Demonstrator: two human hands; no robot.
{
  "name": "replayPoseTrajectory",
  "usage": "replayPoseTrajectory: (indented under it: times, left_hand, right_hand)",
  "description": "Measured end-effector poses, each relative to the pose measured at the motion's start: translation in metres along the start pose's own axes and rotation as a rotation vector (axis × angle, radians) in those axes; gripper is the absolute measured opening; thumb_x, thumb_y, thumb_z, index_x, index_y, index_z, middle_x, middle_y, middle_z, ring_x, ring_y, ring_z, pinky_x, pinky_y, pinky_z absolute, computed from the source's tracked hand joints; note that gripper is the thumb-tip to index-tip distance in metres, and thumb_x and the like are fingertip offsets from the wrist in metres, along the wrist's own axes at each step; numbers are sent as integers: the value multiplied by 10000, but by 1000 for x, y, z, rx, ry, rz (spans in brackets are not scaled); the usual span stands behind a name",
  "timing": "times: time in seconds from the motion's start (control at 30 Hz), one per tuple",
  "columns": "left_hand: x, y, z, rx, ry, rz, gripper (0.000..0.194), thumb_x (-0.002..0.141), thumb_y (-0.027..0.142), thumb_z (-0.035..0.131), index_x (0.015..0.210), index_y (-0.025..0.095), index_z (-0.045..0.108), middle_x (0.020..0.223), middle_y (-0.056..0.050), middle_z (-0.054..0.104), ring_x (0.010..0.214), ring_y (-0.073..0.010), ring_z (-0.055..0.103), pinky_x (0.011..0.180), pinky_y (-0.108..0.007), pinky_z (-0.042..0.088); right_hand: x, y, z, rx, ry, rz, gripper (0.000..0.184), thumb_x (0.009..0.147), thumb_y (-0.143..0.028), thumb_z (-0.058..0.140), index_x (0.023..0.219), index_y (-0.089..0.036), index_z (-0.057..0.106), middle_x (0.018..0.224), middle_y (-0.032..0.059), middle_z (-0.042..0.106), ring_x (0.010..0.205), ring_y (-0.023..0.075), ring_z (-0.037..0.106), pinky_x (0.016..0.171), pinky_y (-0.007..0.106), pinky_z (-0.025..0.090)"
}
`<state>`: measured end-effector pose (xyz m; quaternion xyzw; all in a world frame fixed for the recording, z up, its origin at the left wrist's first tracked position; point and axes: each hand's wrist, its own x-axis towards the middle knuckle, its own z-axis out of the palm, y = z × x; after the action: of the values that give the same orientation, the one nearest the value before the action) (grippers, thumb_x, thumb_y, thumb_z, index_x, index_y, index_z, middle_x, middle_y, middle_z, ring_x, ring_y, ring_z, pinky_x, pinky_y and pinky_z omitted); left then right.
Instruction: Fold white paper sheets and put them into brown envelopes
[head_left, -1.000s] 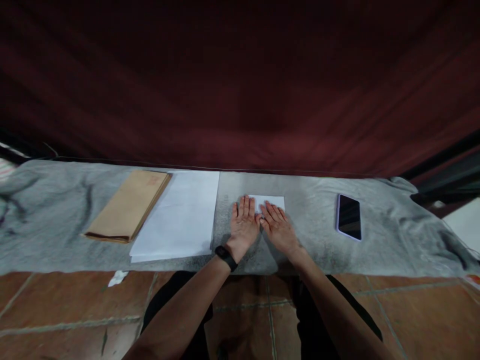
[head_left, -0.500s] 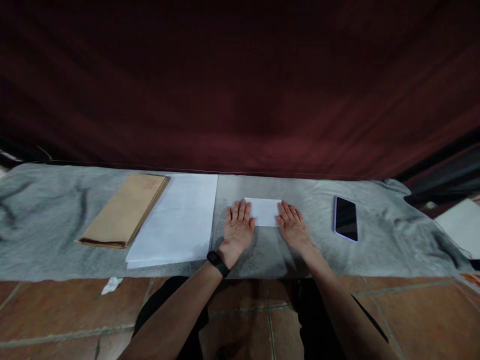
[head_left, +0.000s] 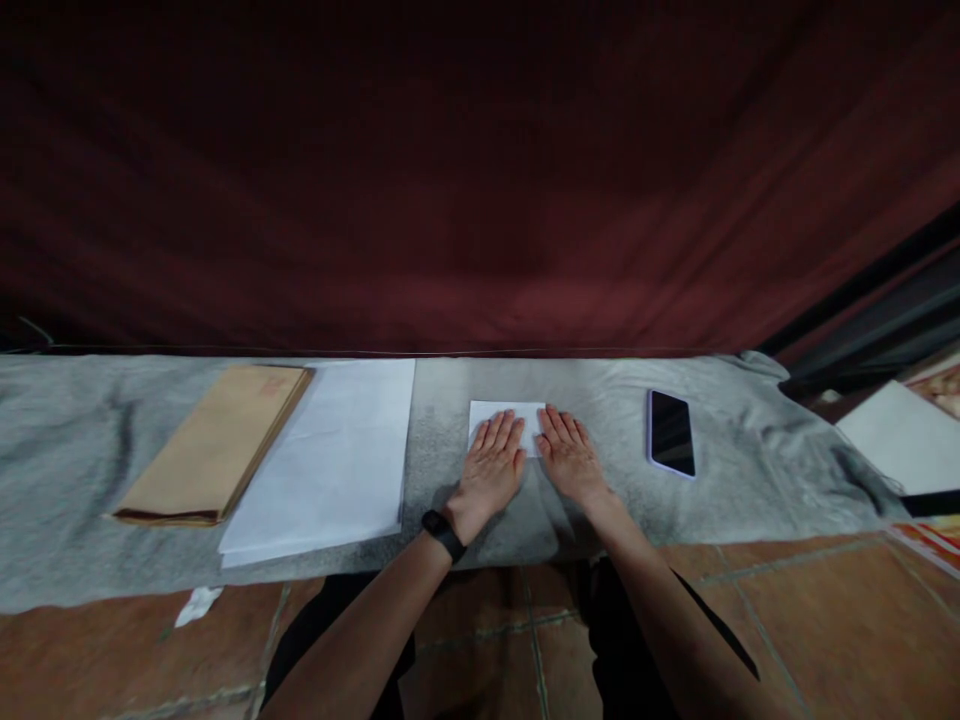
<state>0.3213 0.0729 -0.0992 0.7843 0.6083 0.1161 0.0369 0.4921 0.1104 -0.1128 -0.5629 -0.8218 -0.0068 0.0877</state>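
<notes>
A small folded white paper (head_left: 531,440) lies flat on the grey cloth in front of me. My left hand (head_left: 493,462) rests palm down over its left and middle part, fingers stretched out. At its right edge, my right hand (head_left: 570,455) presses down with the fingers extended. Both hands are open and partly cover the paper. A black band (head_left: 444,534) sits on my left wrist.
Large white paper sheets (head_left: 330,460) lie to the left, partly under a stack of brown envelopes (head_left: 214,440). A phone (head_left: 671,434) lies right of my hands on the grey cloth (head_left: 757,470). A dark red curtain (head_left: 480,240) hangs behind. Crumpled tissue (head_left: 198,606) lies on the tiles.
My left hand has slid inward from the small paper's left edge onto it, closer to my right hand. The view has shifted slightly.
</notes>
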Motion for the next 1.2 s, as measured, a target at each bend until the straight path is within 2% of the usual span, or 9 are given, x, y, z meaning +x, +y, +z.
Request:
replayPoseTrajectory:
  times: [0.2,0.33,0.57,0.77,0.97,1.2]
  left_hand:
    - [-1,-7,-3,38,2,-103,565,1043,348,301,1556,115,344,1650,-106,278,1543,-225,217,1272,-425,163]
    - [-3,-7,-2,66,24,-93,570,1038,359,314,1556,123,349,1652,-112,267,1542,-239,221,1271,-443,149]
    - [-3,-5,0,99,8,-89,586,994,298,357,1550,113,355,1658,-121,259,1545,-271,205,1263,-492,157]
    - [-5,-8,6,76,69,-79,568,1006,321,366,1546,145,366,1643,-124,301,1534,-270,246,1248,-506,191]
    - [-9,-6,5,47,99,-114,557,999,345,413,1529,174,396,1629,-130,335,1510,-298,302,1222,-546,219]
    - [-11,-4,-4,28,64,-136,541,1014,353,402,1525,173,411,1614,-136,363,1503,-324,312,1208,-566,245]
  right_hand:
    - [-1,7,-4,18,-1,24,520,1055,-312,318,1551,-173,390,1619,89,367,1480,287,349,1192,479,294]
    - [3,4,-8,87,24,27,538,1044,-297,323,1542,-105,390,1612,128,368,1485,274,348,1213,470,278]
    - [6,-24,-5,246,-66,-198,540,1059,-330,268,1549,-138,386,1617,96,365,1504,206,317,1240,429,262]
    - [2,-22,-2,148,-72,-160,530,1072,-361,266,1561,-186,369,1635,76,324,1523,225,271,1245,455,226]
    - [2,-13,1,88,-56,-109,528,1065,-338,305,1563,-172,364,1644,79,306,1525,237,264,1241,449,226]
    - [1,4,2,51,-6,-62,539,1067,-347,289,1559,-139,366,1627,109,345,1502,273,311,1217,481,267]
